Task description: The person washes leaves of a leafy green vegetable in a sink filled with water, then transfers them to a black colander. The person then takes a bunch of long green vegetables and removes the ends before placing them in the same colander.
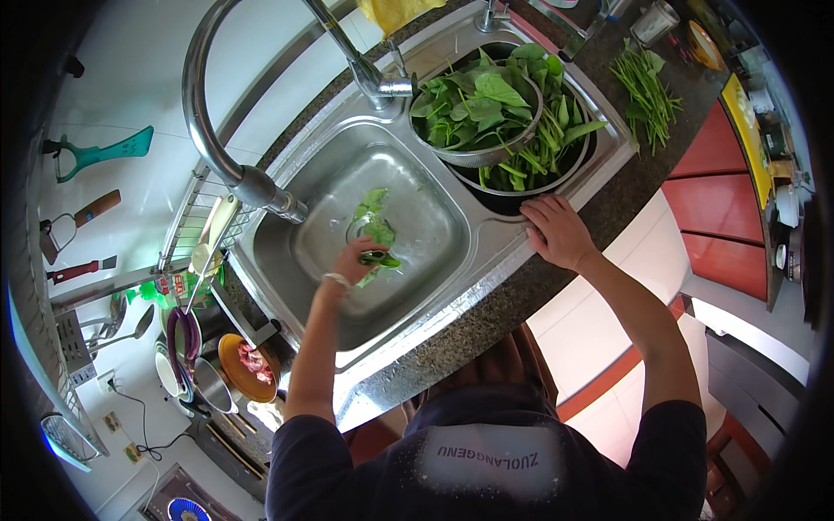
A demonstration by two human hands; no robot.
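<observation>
My left hand (360,260) is low in the steel sink basin (417,280), its fingers closed on some green leaves (384,259). More loose wet leaves (370,205) lie around the drain just beyond it. My right hand (557,231) rests on the sink's front rim, below the second basin, and holds nothing. In that basin a steel colander (479,156) heaped with leafy greens (488,98) sits tilted on a larger round vessel (521,193), which holds more greens with stems (554,143). The curved chrome faucet (251,185) hangs over the left basin; no water stream is visible.
A bunch of green stems (645,91) lies on the dark stone counter (599,215) at the right, near a metal cup (655,23). At the left stand a dish rack (189,221), purple eggplants (184,335), a pot (215,385) and a brown plate of raw meat (234,358).
</observation>
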